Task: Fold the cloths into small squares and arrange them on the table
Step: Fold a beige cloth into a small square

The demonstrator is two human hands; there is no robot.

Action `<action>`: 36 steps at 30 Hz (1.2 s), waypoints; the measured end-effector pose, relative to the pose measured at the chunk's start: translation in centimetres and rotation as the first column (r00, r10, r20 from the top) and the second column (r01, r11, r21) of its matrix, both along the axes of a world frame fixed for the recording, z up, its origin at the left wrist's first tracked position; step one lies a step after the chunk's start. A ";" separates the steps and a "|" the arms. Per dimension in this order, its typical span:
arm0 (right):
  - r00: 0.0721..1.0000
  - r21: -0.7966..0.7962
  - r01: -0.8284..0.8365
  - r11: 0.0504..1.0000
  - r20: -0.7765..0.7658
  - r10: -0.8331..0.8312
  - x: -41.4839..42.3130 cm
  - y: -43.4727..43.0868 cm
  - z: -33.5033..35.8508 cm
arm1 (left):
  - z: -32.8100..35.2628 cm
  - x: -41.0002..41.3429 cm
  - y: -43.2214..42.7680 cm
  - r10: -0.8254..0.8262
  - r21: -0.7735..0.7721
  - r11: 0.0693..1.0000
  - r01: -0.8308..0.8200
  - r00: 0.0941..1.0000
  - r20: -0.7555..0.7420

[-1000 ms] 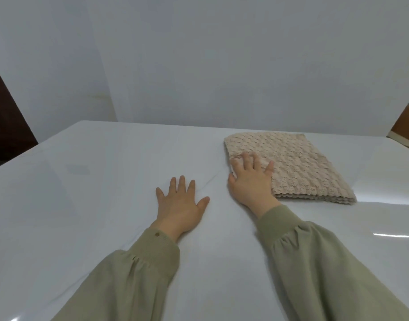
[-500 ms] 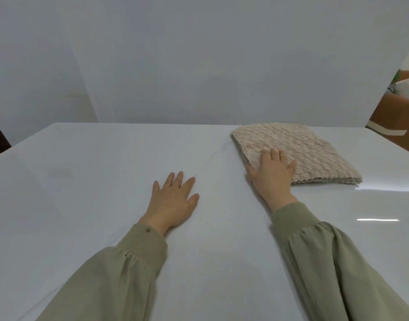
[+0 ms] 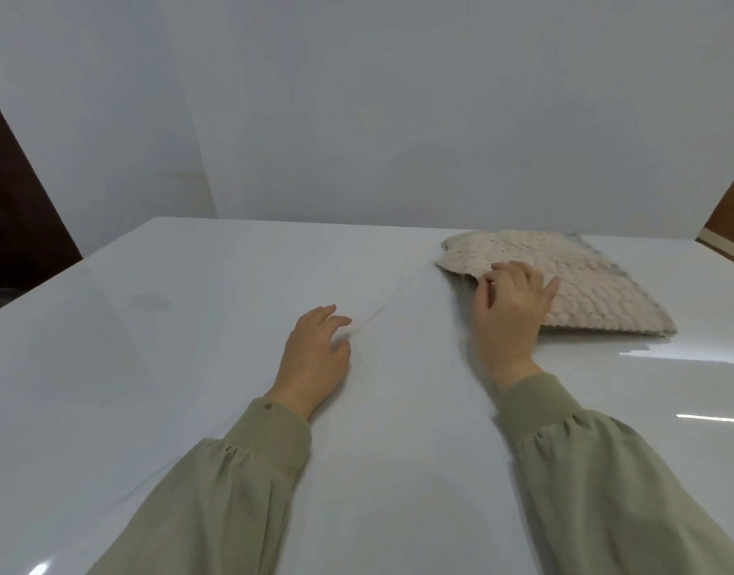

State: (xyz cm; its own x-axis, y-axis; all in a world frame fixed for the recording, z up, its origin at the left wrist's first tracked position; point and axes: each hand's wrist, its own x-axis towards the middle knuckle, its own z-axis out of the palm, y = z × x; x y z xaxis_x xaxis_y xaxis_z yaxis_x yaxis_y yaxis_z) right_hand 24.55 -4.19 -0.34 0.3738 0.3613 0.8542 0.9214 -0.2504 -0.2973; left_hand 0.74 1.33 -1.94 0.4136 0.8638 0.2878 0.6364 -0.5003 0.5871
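Note:
A beige knobbly cloth, folded into a thick flat stack, lies on the white table at the right. My right hand is at its near left edge, fingers curled around that edge, which is lifted a little off the table. My left hand rests on the bare table to the left of the cloth, fingers loosely bent and holding nothing. Both arms wear olive green sleeves.
A white wall stands right behind the table's far edge. A dark opening shows at the far left, and a brown object with a pale band sits past the table's right corner.
My right hand went from lying flat on the cloth to curling around its left edge and raising it. My left hand's fingers lifted and bent slightly. The view shifted.

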 end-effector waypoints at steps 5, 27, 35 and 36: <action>0.813 -0.219 -0.563 0.797 0.028 0.582 -10.2 -3.4 -0.3 | 0.9 -3.7 -1.0 0.203 -0.036 0.979 -0.200 0.948 0.245; 0.949 -0.526 -0.228 0.819 -0.307 0.067 -7.2 -6.6 -0.5 | 0.4 -2.9 -5.4 -0.297 0.219 0.918 0.330 0.939 -0.174; 0.934 -0.787 -0.353 0.506 -0.260 0.247 -8.2 -5.9 -1.5 | 0.6 -2.4 -5.1 -0.292 0.195 0.940 0.280 0.956 0.032; 0.938 -0.779 -0.343 0.525 -0.256 0.233 -8.1 -6.0 -1.4 | 0.8 -2.4 -5.1 -0.219 0.086 0.974 0.210 0.970 0.102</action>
State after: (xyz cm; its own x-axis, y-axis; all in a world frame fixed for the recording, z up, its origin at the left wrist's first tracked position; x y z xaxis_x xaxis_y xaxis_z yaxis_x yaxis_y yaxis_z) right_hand 16.45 -10.20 -1.72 0.1866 0.9760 0.1121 0.9643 -0.1601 -0.2108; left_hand -1.70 -3.73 -1.18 0.5490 0.7328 0.4020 0.4426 -0.6628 0.6039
